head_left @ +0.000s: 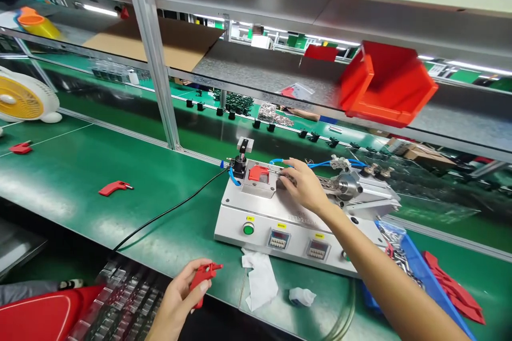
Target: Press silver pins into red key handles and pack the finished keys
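Observation:
My left hand (pixel 182 295) is closed around a red plastic handle-like part (pixel 202 279) with a narrow stub at its top, held in front of the bench edge. My right hand (pixel 302 184) reaches over the bench machine (pixel 256 213), its thumb and fingers drawn together beside the metal fixture block (pixel 260 187). Another red part (pixel 258 172) sits in that block. Between it and my right fingertips runs a thin metal piece; what exactly the fingers pinch is hidden. To their right lies the machine's metal cylinder (pixel 348 186).
On the green bench (pixel 160 170) lie red parts (pixel 114 187), a black cable, white tissue (pixel 260 279) and a crumpled wad (pixel 302 297). A blue bin (pixel 432 298) of metal pieces stands at right. A red bin (pixel 390 85) rests on the shelf above; a fan (pixel 24 96) is far left.

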`<state>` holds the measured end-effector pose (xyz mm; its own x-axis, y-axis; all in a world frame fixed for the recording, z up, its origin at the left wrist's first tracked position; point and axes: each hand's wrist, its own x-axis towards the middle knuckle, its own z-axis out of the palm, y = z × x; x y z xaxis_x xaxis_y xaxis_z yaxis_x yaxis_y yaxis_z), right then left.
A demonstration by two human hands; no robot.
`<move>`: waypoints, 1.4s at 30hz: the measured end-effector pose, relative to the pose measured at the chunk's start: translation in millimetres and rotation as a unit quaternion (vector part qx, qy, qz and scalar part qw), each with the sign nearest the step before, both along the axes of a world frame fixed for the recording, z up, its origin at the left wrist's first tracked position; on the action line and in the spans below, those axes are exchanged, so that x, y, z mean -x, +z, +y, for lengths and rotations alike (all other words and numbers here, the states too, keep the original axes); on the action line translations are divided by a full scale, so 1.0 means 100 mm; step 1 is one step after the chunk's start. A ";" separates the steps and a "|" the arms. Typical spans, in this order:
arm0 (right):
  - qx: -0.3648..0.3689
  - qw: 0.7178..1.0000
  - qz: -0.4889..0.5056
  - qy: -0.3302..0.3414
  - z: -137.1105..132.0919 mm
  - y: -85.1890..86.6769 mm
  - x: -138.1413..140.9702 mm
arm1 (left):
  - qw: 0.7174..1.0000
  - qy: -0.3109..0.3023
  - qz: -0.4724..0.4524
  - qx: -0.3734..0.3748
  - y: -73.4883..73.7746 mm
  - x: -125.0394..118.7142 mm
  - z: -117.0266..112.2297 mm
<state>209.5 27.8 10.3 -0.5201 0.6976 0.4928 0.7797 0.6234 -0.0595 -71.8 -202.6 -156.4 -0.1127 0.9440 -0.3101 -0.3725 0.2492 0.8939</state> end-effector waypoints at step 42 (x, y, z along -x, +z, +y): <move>0.028 0.986 -0.097 -0.135 -1.67 -0.38 -1.57 | 0.656 0.024 0.594 -0.465 0.87 -0.30 1.49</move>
